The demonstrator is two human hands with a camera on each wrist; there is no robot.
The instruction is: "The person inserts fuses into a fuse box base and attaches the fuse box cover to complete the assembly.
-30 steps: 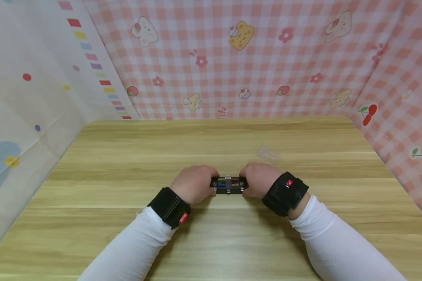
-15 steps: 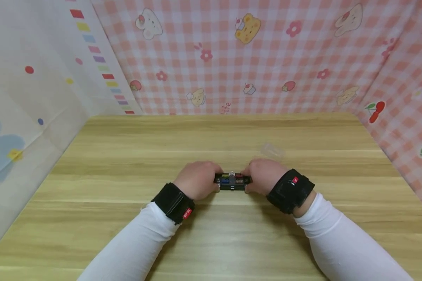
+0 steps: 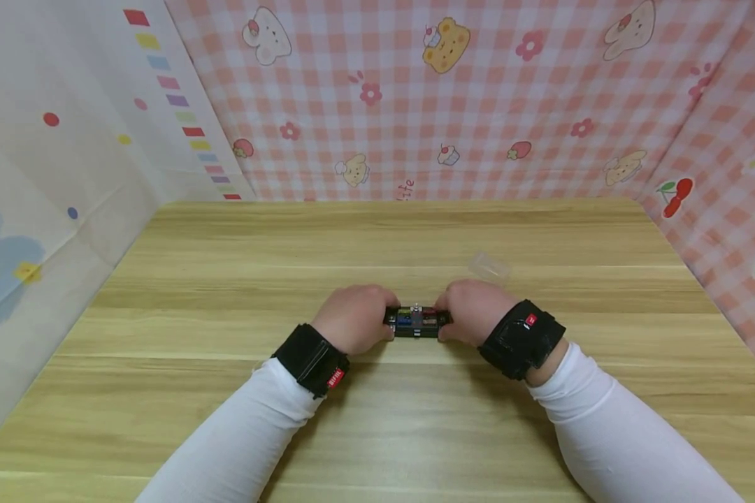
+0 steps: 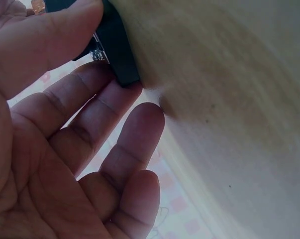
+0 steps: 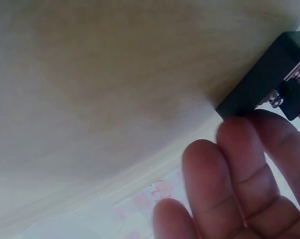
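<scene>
A small black fuse block (image 3: 417, 332) with coloured blade fuses and metal screw terminals lies on the wooden table in the head view. My left hand (image 3: 355, 320) pinches its left end between thumb and fingers. At the opposite end, my right hand (image 3: 476, 312) grips the block in the same way. In the left wrist view the thumb lies across the dark block (image 4: 117, 50), with the lower fingers loosely bent beside it. Fingertips touch the black end (image 5: 259, 74) of the block in the right wrist view; the right thumb is mostly out of frame there.
A clear plastic cover (image 3: 489, 267) lies on the table (image 3: 377, 433) just behind the right hand. Pink checked cloth (image 3: 390, 105) hangs along the back and right edges. White printed cloth (image 3: 88, 168) stands on the left.
The head view has shifted slightly, so everything appears a bit higher and further right. Both hands keep hold of the fuse block, which stays at about the same place on the table.
</scene>
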